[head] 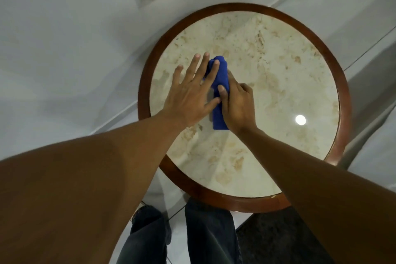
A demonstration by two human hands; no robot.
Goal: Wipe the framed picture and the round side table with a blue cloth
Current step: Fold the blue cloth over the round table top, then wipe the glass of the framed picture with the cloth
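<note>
- right hand (pixel 237 105): fingers curled, thumb pinning the blue cloth (pixel 220 94) down on the tabletop, so it's closed on the cloth from the right side, pressing more than lifting imo
- left hand (pixel 192 96): fingers spread wide & flat, not gripping anything. Index tip lies on the far end of the cloth, thumb touches its left edge near the right thumb. Rest of the palm is over bare marble; can't tell if it's resting or hovering
- cloth itself: folded/rolled into a long narrow pad, lying left of centre on the round side table (pixel 235 7), pointing away from the person. Soft, light, floppy, prob bunches or unrolls if pushed from one end only. Best hold = flat palm over the middle w/ fingers trapping the edges, not a pinch at a corner
- table: pale marble-look top inside a dark wood rim, glossy (ceiling light reflects on the right side), so cloth should slide easy; needs downward pressure to actually wipe. Looks heavy & stiff, shouldn't shift
- framed picture: not in view rn, can't say where it is
- outward: pale floor all round, person's dark trousers (pixel 205 233) at the near rim
</note>
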